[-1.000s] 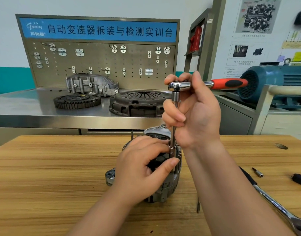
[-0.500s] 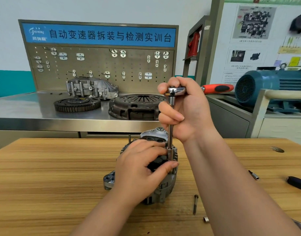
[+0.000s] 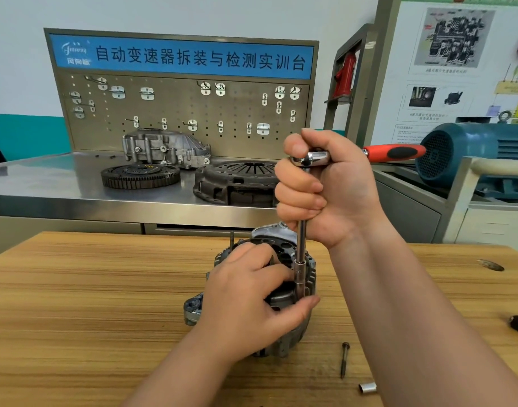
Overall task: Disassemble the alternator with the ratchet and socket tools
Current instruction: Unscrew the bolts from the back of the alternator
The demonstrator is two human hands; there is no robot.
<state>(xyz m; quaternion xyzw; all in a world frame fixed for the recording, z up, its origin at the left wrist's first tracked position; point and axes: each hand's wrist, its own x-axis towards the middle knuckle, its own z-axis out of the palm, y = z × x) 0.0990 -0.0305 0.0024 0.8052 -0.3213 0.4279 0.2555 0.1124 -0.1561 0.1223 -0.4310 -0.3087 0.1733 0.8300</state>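
Two hands, frame centre: right hand (image 3: 334,189) clenched round ratchet (image 3: 392,152) head and extension bar (image 3: 301,239), upright on alternator (image 3: 310,271); left hand (image 3: 252,298) grips alternator body on wooden table (image 3: 105,304).

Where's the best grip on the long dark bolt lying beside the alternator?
Pinch the long dark bolt at mid-shank, coming straight down from above: it lies flat on the wooden table, head pointing away, with bare wood on both sides.

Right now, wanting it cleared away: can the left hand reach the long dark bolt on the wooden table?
Probably yes: the long dark bolt lies uncovered beside the grey metal alternator, but the left hand would first have to release that alternator.
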